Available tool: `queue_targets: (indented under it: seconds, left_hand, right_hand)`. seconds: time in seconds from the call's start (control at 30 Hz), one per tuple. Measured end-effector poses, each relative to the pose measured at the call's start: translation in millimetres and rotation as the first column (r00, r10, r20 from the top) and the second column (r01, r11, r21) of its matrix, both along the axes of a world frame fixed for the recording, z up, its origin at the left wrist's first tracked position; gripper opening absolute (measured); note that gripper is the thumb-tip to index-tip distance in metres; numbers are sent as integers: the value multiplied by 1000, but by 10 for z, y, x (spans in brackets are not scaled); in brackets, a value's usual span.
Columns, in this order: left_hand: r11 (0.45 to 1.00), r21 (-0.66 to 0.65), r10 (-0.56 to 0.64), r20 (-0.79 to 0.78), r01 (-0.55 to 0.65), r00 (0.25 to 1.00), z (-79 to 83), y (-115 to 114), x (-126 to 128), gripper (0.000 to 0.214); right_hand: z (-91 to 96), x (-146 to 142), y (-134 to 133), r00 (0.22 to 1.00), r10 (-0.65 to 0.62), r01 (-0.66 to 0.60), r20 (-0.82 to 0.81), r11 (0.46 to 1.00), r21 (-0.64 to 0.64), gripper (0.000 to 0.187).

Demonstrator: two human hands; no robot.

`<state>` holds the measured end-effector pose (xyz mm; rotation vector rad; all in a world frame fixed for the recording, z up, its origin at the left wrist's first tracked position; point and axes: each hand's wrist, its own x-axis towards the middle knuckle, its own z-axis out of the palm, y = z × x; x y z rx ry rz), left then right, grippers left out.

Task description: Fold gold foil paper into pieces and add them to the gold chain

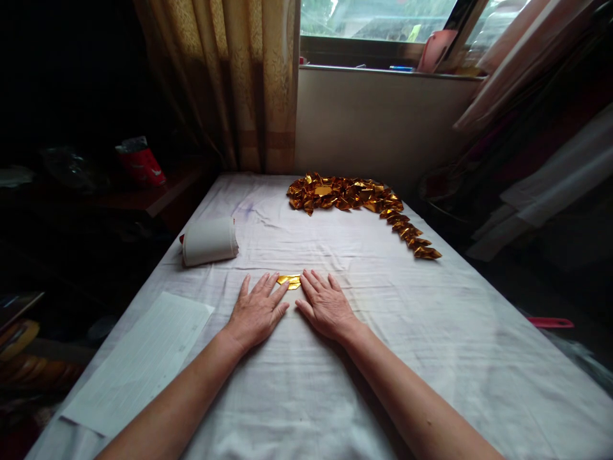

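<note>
The left hand [257, 313] and right hand [328, 305] lie flat, clutching nothing, fingertips on the foil [290, 279] between them on the cloth [306, 383]. It looks light, slick, easily creased; I'd pinch its left and right ends.

A bright window [373, 19] sits above a pale wall [378, 121], beside a gold curtain [239, 76]; both sides are dim.

A foil piece [293, 280] lies near the middle of the surface [431, 358], between left hand [253, 316] and right hand [330, 310]. Behind, a foil heap [323, 190] sits at the far edge, trailing beside the right edge. Near the left edge, a roll [211, 241] lies behind a paper sheet [148, 351].
</note>
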<state>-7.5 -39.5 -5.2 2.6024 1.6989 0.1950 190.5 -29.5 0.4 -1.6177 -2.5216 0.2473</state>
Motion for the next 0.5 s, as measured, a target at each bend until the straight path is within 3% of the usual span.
queue_targets:
  seconds: [0.1, 0.27, 0.5]
  left_hand:
    - [1000, -3, 2, -1, -2, 1000, 45, 2, -34, 47]
    - [997, 66, -30, 15, 29, 999, 107, 58, -23, 39]
    - [992, 117, 22, 195, -45, 981, 148, 258, 21, 23]
  right_hand:
    - [6, 18, -8, 996, -82, 82, 20, 997, -2, 57]
    - [-23, 44, 28, 994, -105, 105, -12, 994, 26, 53]
    - [58, 4, 215, 976, -171, 183, -132, 980, 80, 39]
